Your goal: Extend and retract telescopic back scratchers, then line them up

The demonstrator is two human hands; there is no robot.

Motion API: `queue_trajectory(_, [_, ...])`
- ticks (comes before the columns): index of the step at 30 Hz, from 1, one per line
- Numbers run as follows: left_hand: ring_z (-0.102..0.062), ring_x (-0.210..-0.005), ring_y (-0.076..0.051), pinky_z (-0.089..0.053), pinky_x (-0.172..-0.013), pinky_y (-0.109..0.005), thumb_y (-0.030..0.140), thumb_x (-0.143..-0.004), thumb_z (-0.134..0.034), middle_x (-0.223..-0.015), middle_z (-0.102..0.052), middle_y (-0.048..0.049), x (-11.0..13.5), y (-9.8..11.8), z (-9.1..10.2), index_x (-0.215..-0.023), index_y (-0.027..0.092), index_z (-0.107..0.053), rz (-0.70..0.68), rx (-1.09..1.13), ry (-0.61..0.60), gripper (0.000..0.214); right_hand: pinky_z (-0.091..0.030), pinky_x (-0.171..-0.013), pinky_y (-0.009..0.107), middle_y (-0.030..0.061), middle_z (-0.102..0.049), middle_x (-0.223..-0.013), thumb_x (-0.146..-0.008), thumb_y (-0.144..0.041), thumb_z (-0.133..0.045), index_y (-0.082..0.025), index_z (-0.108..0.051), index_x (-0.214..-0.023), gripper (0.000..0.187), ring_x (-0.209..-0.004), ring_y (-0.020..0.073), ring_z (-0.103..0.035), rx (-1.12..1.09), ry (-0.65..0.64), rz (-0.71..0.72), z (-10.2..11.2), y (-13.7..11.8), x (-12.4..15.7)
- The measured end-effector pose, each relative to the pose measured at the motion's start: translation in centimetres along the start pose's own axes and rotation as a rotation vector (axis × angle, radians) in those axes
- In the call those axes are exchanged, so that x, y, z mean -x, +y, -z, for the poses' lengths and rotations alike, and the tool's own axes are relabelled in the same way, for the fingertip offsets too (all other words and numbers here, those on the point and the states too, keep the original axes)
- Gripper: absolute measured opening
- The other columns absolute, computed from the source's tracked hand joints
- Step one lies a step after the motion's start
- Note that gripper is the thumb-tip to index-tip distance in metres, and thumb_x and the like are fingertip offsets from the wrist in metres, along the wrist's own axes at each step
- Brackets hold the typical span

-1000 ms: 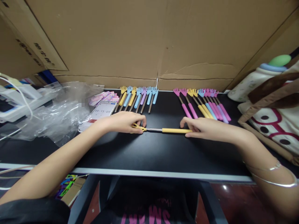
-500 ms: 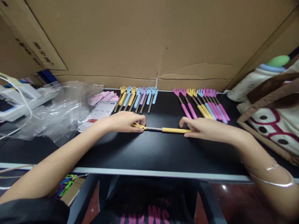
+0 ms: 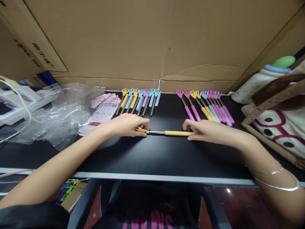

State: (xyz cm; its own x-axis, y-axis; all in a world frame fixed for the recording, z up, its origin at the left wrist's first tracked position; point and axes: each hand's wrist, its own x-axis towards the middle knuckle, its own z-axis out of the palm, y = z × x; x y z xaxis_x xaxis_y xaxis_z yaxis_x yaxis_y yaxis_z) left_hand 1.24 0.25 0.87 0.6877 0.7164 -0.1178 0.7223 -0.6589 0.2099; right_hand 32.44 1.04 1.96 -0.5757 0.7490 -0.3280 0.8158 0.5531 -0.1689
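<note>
Where cardboard sheets [image 3: 143, 41] are stood behind the black counter [image 3: 154, 156], a patterned bag [image 3: 281, 127] is set at the right; crumpled clear plastic [image 3: 57, 114] is spread at the left; two rows of coloured scratchers, left row [image 3: 139, 100] and right row [image 3: 207, 106], are laid along the rear; a phone [image 3: 100, 116] is placed beside the left row; a yellow back scratcher [image 3: 176, 133] is laid flat mid-counter, its claw end pinched by the left grip [image 3: 126, 124], its handle end pinched by the right grip [image 3: 209, 131].
</note>
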Motion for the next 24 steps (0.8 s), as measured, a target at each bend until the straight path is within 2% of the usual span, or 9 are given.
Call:
queue_trajectory(6, [-0.058, -0.073, -0.011, -0.033, -0.059, -0.02, 0.038, -0.087, -0.055, -0.085, -0.063, 0.0027, -0.6, 1.6, -0.8, -0.096, 0.024, -0.058, -0.004, -0.079, 0.118, 0.017, -0.028, -0.052, 0.023, -0.0037, -0.054, -0.067, -0.083, -0.046, -0.049, -0.026, -0.046, -0.098, 0.026, -0.056, 0.0129, -0.049, 0.024, 0.009, -0.007, -0.2, 0.1, 0.0])
queue_trajectory(9, [-0.06, -0.079, -0.013, -0.035, -0.061, -0.021, 0.034, -0.09, -0.05, -0.089, -0.065, 0.0005, -0.8, 2.3, -1.2, -0.095, 0.022, -0.057, -0.025, -0.145, 0.163, 0.015, -0.028, -0.051, 0.024, -0.0039, -0.054, -0.066, -0.083, -0.046, -0.049, -0.026, -0.046, -0.099, 0.026, -0.056, 0.0132, -0.049, 0.041, 0.018, -0.009, -0.2, 0.1, 0.1])
queue_trajectory(12, [-0.063, -0.075, -0.013, -0.033, -0.057, -0.023, 0.032, -0.092, -0.044, -0.087, -0.067, 0.0, -0.8, 2.6, -1.5, -0.095, 0.021, -0.056, -0.029, -0.234, 0.224, 0.017, -0.027, -0.051, 0.024, -0.0036, -0.054, -0.065, -0.084, -0.047, -0.049, -0.026, -0.048, -0.099, 0.025, -0.056, 0.0139, -0.049, 0.08, 0.029, -0.011, -0.1, -0.2, 0.1])
queue_trajectory(15, [-0.063, -0.066, -0.013, -0.028, -0.051, -0.025, 0.03, -0.092, -0.043, -0.08, -0.069, 0.0009, -0.9, 2.7, -1.7, -0.096, 0.021, -0.055, 0.007, -0.304, 0.261, 0.016, -0.028, -0.054, 0.025, -0.0004, -0.058, -0.075, -0.085, -0.041, -0.05, -0.025, -0.05, -0.095, 0.019, -0.065, 0.0156, -0.053, 0.158, 0.163, 0.007, -0.2, -0.7, -0.1])
queue_trajectory(19, [-0.063, -0.07, -0.014, -0.032, -0.054, -0.025, 0.034, -0.094, -0.04, -0.081, -0.069, 0.0012, -0.9, 2.9, -2.0, -0.098, 0.022, -0.056, -0.004, -0.346, 0.387, 0.02, -0.032, -0.064, 0.027, 0.0062, -0.059, -0.093, -0.089, -0.038, -0.046, -0.022, -0.055, -0.095, 0.02, -0.084, 0.0186, -0.054, 0.276, 0.432, 0.169, -0.7, -1.8, -0.9])
queue_trajectory(22, [-0.064, -0.077, -0.014, -0.035, -0.061, -0.026, 0.038, -0.097, -0.037, -0.085, -0.069, 0.0006, -0.8, 3.2, -2.0, -0.101, 0.023, -0.058, -0.04, -0.364, 0.486, 0.026, -0.032, -0.067, 0.029, 0.0084, -0.061, -0.094, -0.093, -0.04, -0.041, -0.019, -0.059, -0.1, 0.028, -0.086, 0.019, -0.053, 0.354, 0.531, 0.239, -1.4, -2.9, -1.6])
queue_trajectory(24, [-0.063, -0.078, -0.014, -0.035, -0.062, -0.026, 0.04, -0.097, -0.036, -0.085, -0.069, 0.0001, -0.8, 3.5, -1.9, -0.105, 0.024, -0.059, -0.066, -0.392, 0.515, 0.028, -0.03, -0.067, 0.03, 0.0081, -0.063, -0.088, -0.095, -0.04, -0.036, -0.017, -0.06, -0.098, 0.034, -0.081, 0.0181, -0.054, 0.398, 0.549, 0.246, -1.9, -3.7, -2.0])
